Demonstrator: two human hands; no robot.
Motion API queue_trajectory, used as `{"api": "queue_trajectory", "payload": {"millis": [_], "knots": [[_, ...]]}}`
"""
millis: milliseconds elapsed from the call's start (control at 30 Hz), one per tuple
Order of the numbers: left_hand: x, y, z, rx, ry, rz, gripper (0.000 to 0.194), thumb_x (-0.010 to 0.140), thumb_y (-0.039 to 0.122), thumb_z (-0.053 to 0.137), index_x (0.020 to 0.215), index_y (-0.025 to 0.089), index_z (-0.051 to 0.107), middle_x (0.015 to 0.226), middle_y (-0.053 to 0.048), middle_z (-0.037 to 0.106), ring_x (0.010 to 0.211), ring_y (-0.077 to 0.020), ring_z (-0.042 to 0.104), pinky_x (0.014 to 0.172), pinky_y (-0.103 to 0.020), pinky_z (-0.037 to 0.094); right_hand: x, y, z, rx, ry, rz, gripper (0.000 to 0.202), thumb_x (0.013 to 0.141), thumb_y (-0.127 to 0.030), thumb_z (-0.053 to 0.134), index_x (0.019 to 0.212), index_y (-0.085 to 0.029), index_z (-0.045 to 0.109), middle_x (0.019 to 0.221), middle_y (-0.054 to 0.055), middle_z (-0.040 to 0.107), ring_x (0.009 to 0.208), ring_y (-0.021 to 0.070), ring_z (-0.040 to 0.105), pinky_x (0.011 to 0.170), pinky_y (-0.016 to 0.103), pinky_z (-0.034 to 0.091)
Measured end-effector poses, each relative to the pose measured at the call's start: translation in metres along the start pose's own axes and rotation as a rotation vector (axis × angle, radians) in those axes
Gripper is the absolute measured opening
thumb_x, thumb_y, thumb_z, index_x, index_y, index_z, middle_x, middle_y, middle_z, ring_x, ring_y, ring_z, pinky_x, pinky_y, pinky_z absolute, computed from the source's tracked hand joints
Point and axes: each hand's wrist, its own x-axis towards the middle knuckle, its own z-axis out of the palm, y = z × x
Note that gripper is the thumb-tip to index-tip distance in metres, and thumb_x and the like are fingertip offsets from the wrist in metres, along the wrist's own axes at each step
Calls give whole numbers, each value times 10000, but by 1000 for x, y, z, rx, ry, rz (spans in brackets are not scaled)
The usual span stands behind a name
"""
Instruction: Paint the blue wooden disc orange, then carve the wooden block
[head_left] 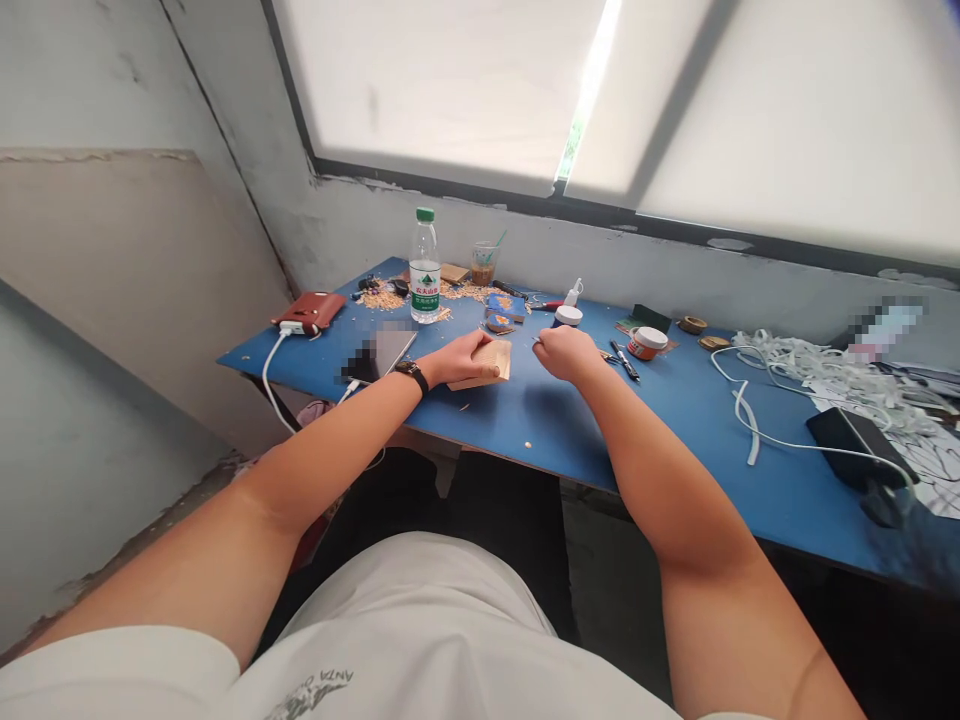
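Observation:
My left hand (pixel 465 360) is closed around a pale wooden block (pixel 491 362), thumb on its upper face, held over the front part of the blue table. My right hand (pixel 564 352) is closed in a fist to the right of the block and apart from it. A small pale tip shows at its fingers, but what it belongs to is hidden. Just behind the right hand stands a jar with a white lid (pixel 568 315). Beyond the block lie a small round blue-and-orange piece (pixel 499 322) and a square blue-and-orange piece (pixel 507 304).
On the blue table (pixel 675 440) stand a water bottle (pixel 425 275), a plastic cup (pixel 484 265) and an orange jar (pixel 647 343). A pen (pixel 625 361) lies near that jar. Wood chips (pixel 381 297), a brown leather case (pixel 311 312) and a tablet (pixel 382 352) are left; tangled white strips (pixel 825 370) lie right.

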Motion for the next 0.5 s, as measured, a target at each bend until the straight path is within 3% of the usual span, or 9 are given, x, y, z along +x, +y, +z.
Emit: {"api": "queue_trajectory", "payload": {"millis": [167, 333, 500], "knots": [[4, -5, 4, -19, 11, 0, 837, 779, 702, 985, 1408, 200, 754, 1483, -191, 881, 1422, -466, 826, 1245, -582, 699, -15, -26, -3, -55, -50, -201, 531, 1301, -302, 443, 1450, -162, 933, 1432, 249, 938, 1377, 403, 889, 1081, 415, 624], [4, -4, 2, 11, 1, 7, 811, 783, 699, 968, 1405, 216, 776, 1475, -167, 893, 1389, -459, 836, 1246, -608, 709, -7, -28, 0, -61, -53, -140, 556, 1292, -289, 431, 1486, -149, 932, 1526, 279, 920, 1430, 419, 884, 1098, 442, 650], [2, -2, 0, 12, 33, -8, 832, 769, 670, 972, 1432, 209, 777, 1485, -168, 881, 1434, -462, 834, 1291, -598, 701, 7, -4, 3, -18, -45, 37, 566, 1208, -187, 488, 1559, -123, 927, 1508, 342, 912, 1379, 460, 913, 1040, 470, 683]]}}
